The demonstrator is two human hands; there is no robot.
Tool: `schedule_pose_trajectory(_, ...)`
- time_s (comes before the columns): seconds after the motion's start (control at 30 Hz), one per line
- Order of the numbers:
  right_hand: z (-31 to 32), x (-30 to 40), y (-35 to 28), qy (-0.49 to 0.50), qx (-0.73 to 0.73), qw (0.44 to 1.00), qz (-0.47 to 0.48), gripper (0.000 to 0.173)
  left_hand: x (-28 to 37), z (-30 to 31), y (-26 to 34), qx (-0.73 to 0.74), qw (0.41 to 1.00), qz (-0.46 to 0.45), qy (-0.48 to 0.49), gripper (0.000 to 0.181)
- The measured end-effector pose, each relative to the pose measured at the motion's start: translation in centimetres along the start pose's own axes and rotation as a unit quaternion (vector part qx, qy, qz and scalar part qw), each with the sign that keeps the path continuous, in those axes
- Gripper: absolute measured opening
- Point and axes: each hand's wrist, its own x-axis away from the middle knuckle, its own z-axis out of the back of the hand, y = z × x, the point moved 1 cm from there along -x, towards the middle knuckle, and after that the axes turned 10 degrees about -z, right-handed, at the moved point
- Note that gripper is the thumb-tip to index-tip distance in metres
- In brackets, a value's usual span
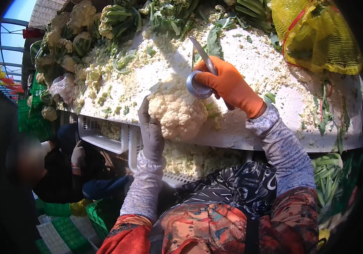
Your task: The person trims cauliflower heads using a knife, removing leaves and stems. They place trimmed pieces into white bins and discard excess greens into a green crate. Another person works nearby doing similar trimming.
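Note:
A large cream cauliflower head [177,109] sits at the near edge of the white tabletop [245,135], curd side towards me. My left hand [151,127], in a grey glove, grips its left side. Wearing an orange glove, my right hand [229,82] is closed around a knife [204,56] whose blade points up and away from me. The same hand also holds a round silver-coloured object [199,85] with a raised rim, over the upper right of the cauliflower; its exact kind is unclear. The cauliflower's underside is hidden.
Trimmed crumbs and leaves litter the table. Cauliflowers [81,16] are heaped at the far left; a yellow mesh bag [321,41] lies at the far right. White crates [103,144] with cauliflower pieces stand below the front edge. Another person [63,171] sits at left, near green crates [30,117].

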Motion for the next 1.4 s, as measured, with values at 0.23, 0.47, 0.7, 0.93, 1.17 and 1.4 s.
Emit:
schedule_pose_trajectory(0.23, -1.1, -1.1, -1.9, -0.019, 0.054, 0.998, 0.035, 0.032, -0.4, -0.4, 0.1, 0.003, 1.0, -0.02, -0.016, 0.097)
schedule_pose_trajectory(0.47, -1.9, -1.0, -1.3, -0.029, 0.085, 0.995, 0.041, 0.032, 0.1, -1.1, 1.4, 0.006, 1.0, 0.026, 0.009, 0.096)
schedule_pose_trajectory(0.7, -1.8, -1.4, -1.5, -0.041, 0.114, 0.991, 0.06, 0.032, -1.0, -1.1, 1.2, 0.043, 0.999, 0.011, -0.017, 0.067)
schedule_pose_trajectory(0.93, 0.1, -1.2, 0.0, 0.032, -0.052, 0.997, -0.044, 0.029, -6.3, -0.2, 2.6, 0.111, 0.985, 0.127, -0.025, 0.051)
schedule_pose_trajectory(1.17, 0.7, -2.4, 1.4, 0.051, -0.089, 0.994, -0.048, 0.033, -11.6, 1.4, 1.8, 0.149, 0.965, 0.213, -0.044, 0.048)
schedule_pose_trajectory(1.4, 1.3, -3.0, 1.5, 0.058, -0.071, 0.994, -0.063, 0.041, -14.0, 2.1, 1.7, 0.193, 0.926, 0.306, -0.105, 0.049)
